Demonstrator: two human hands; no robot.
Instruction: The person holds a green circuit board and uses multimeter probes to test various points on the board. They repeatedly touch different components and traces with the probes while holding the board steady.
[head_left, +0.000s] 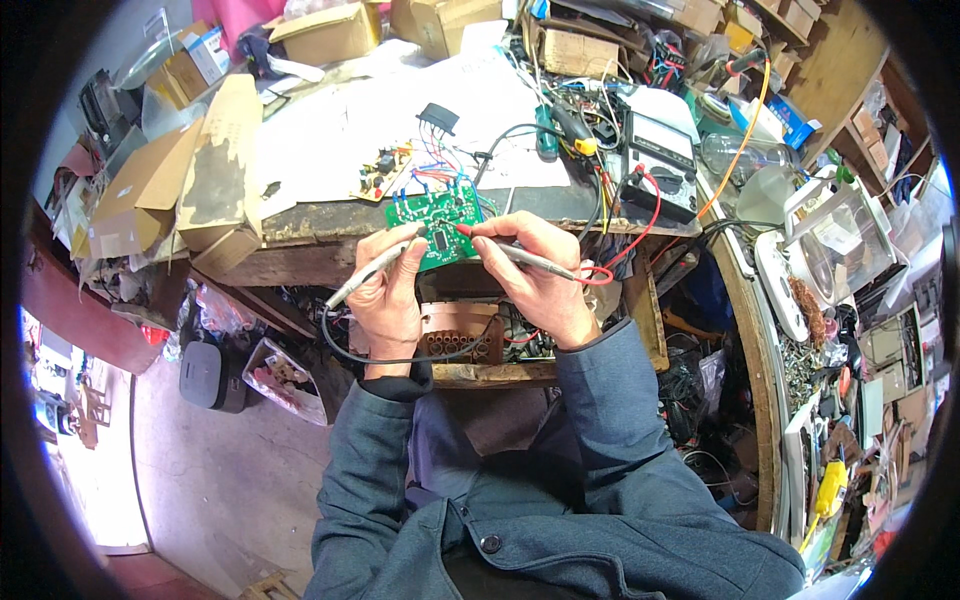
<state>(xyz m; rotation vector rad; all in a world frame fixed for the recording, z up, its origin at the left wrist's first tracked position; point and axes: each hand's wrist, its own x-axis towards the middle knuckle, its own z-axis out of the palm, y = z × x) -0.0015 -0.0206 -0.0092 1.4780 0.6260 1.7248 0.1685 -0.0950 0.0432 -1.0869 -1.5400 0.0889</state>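
Note:
A green circuit board (436, 213) tilts at the table's front edge, between my two hands. My left hand (388, 300) is closed around a grey test probe (362, 278), which trails a black lead. My right hand (535, 285) pinches a second grey test probe (540, 262) with a red lead. Both probe tips point at the lower part of the board; whether they touch it I cannot tell. Coloured wires run from the board's far side to a black connector-like block (437, 118). Right of the board lies a multimeter (660, 160), with a red lead plugged in.
A small board with loose components (385, 168) lies behind the green one. A green-handled screwdriver (546, 132) and a yellow-and-black tool (575, 128) rest near the multimeter. Cardboard boxes (225, 170) crowd the left. Under the tabletop an open drawer (500, 374) holds parts.

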